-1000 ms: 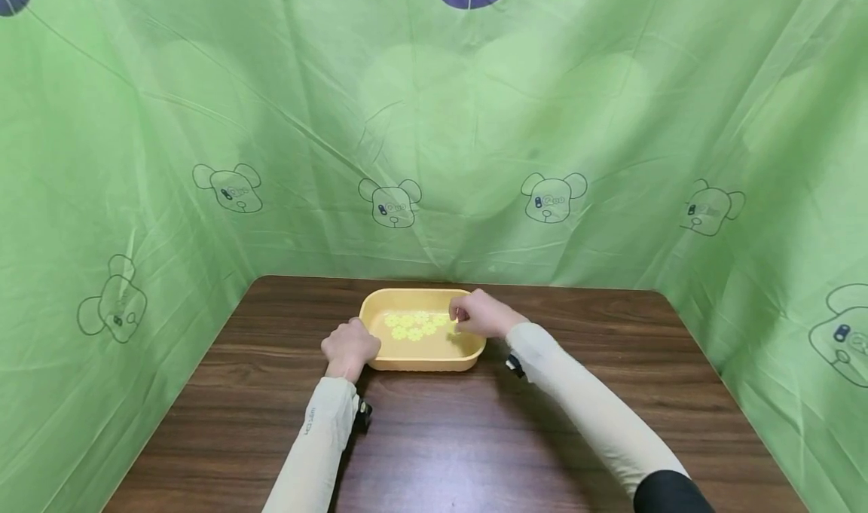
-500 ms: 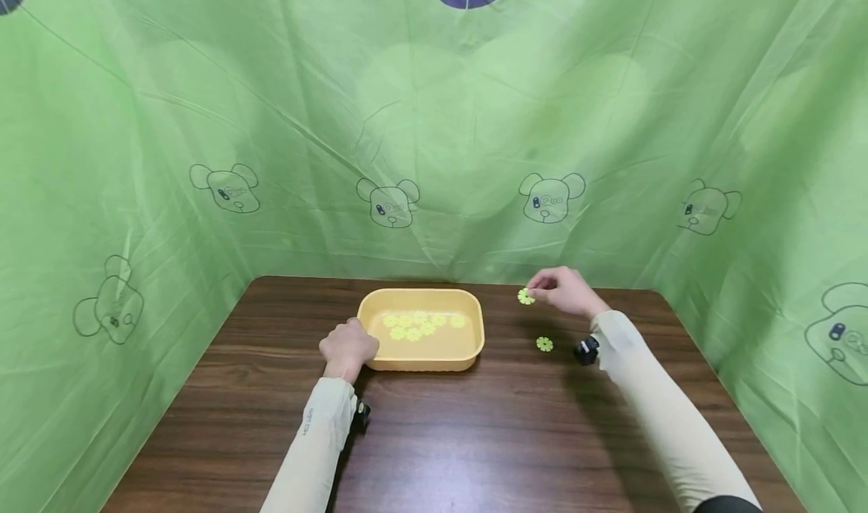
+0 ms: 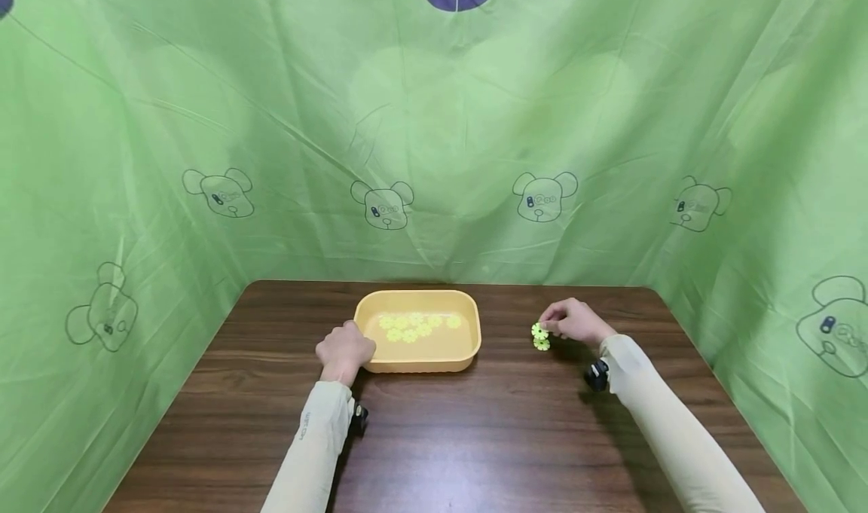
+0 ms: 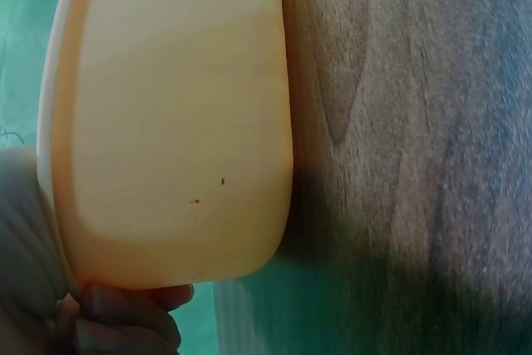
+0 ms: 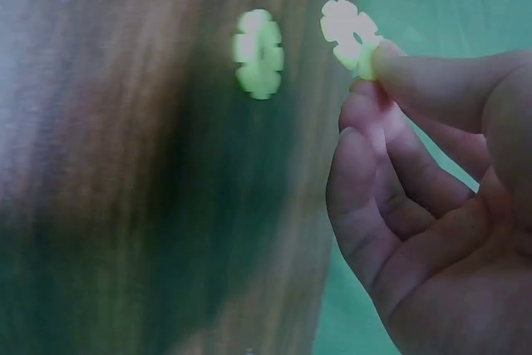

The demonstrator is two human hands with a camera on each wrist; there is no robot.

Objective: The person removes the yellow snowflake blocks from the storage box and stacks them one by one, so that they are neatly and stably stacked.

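Note:
A yellow plastic tray (image 3: 420, 365) stands on the table, holding several yellow-green flower-shaped discs (image 3: 410, 336). My left hand (image 3: 344, 351) grips its left end; in the left wrist view the fingers (image 4: 125, 309) curl at the tray's edge. To the right of the tray, my right hand (image 3: 576, 322) pinches one notched flower disc (image 5: 341, 24) between thumb and fingertips. A second flower disc (image 5: 259, 56) lies flat on the wood. In the head view the held disc appears just above and behind the lying one, with a small overlap.
The dark wooden table (image 3: 434, 438) is enclosed at the back and sides by a green curtain (image 3: 475, 121) printed with bear heads. A dark wrist camera (image 3: 597, 375) sits on the right wrist, and another (image 3: 359, 419) on the left.
My right hand has lifted a flower disc out of the tray, carried it right, then brought it nearer to the disc on the table. The left hand keeps its hold on the tray.

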